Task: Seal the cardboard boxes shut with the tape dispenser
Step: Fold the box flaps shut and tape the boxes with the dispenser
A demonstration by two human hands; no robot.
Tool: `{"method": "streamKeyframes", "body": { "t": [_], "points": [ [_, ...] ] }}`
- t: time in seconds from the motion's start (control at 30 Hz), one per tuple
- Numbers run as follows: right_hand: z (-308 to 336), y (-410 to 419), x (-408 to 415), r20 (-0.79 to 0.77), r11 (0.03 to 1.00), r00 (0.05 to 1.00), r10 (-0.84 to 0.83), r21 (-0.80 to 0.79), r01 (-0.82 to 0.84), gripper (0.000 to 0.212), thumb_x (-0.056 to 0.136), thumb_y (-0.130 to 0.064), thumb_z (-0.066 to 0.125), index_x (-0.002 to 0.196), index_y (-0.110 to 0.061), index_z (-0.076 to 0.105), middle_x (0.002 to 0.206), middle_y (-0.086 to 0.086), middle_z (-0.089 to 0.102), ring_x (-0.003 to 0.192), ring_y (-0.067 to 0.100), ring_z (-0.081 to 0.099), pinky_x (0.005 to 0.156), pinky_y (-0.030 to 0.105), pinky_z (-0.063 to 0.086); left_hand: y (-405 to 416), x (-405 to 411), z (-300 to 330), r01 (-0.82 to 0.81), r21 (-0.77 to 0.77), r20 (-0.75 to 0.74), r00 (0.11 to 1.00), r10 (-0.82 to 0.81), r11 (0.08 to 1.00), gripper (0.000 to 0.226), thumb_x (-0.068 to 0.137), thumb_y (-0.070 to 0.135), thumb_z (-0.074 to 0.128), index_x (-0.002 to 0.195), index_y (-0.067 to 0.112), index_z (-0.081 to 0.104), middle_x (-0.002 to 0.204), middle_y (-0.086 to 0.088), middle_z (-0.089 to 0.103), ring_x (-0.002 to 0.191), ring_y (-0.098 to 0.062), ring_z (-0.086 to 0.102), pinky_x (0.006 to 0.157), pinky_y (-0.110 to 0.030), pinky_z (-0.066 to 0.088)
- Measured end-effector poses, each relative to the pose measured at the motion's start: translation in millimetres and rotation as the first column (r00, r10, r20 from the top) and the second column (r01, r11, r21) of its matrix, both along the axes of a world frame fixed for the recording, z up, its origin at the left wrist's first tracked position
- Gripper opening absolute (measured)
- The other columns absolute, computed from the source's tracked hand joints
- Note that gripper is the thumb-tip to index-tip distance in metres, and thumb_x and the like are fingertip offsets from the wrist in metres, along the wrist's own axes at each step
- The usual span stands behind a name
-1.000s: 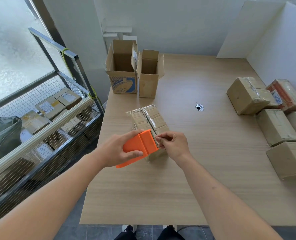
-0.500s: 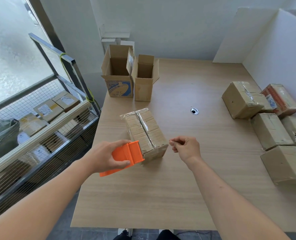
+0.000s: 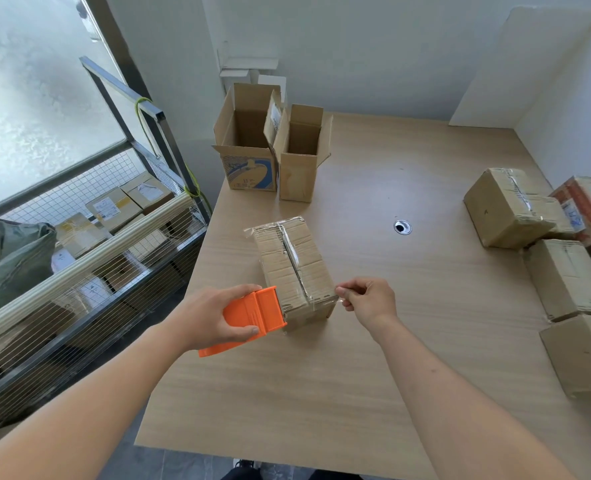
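My left hand (image 3: 214, 320) is wrapped around the orange plastic tape dispenser (image 3: 252, 315), thumb on its top edge and fingers curled under its near side, so the tool's front sits against the near left corner of the small brown cardboard box (image 3: 294, 271). My right hand (image 3: 366, 299) is curled, thumb and forefinger pinching the free end of clear tape (image 3: 335, 299) just past the box's near right corner. I judge the two hands are set on opposite sides so the strip runs taut across the near top edge and can be pressed down without wrinkles.

The box lies flaps closed near the middle of the pale wooden table (image 3: 373, 375), with a glossy strip already running along its centre seam and tape crumpled over its far edge. The cross strip at the near end appears to be the step in hand.

Further out, two open-topped cardboard boxes (image 3: 273, 157) stand side by side at the table's far left, flaps up, apparently awaiting closure. A cluster of closed cardboard boxes (image 3: 546, 254) sits along the right edge, well apart from the work, seemingly sealed already. A metal wire cart (image 3: 90, 258) holding labelled parcels stands beside the table on the left.
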State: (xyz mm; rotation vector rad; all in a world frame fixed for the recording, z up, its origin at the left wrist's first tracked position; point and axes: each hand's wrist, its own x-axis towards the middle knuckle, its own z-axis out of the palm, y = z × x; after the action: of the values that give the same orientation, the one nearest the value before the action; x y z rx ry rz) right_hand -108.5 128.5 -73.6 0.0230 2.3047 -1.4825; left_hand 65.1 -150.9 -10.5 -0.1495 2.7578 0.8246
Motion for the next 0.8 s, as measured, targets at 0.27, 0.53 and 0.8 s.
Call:
{"method": "streamKeyframes", "body": {
  "t": [0.27,0.53,0.8],
  "points": [
    [-8,2,-10,0.105,0.996,0.992,0.064,-0.066,-0.057,0.01,0.082,-0.002,0.082,0.088,-0.01,0.08,0.075,0.011,0.075,0.062,0.021,0.062,0.061,0.026,0.059,2,-9,-14,-0.05,-0.074,0.036,0.998,0.053,0.996,0.078,0.074,0.073,0.07,0.142,0.055,0.038,0.115,0.018,0.065,0.096,-0.006,0.062,0.079,-0.027,0.053],
    [-11,12,-22,-0.014,0.954,0.97,0.241,0.186,-0.235,0.033,0.072,-0.038,0.092,0.099,-0.036,0.073,0.105,-0.007,0.065,0.085,0.016,0.063,0.083,0.036,0.055,-2,-14,-19,-0.04,-0.066,0.079,0.996,0.045,0.997,0.08,0.071,0.076,0.068,0.143,0.061,0.033,0.119,0.015,0.065,0.1,-0.009,0.062,0.084,-0.033,0.057],
    [7,-29,1,-0.365,0.646,0.533,0.763,0.407,-0.646,0.02,0.074,-0.016,0.083,0.09,-0.026,0.075,0.083,-0.015,0.054,0.071,0.004,0.047,0.065,0.025,0.045,0,-20,-19,-0.044,-0.033,0.088,0.995,0.047,0.999,0.078,0.071,0.074,0.069,0.14,0.063,0.034,0.119,0.016,0.064,0.1,-0.01,0.063,0.084,-0.037,0.057]
  ]
}}
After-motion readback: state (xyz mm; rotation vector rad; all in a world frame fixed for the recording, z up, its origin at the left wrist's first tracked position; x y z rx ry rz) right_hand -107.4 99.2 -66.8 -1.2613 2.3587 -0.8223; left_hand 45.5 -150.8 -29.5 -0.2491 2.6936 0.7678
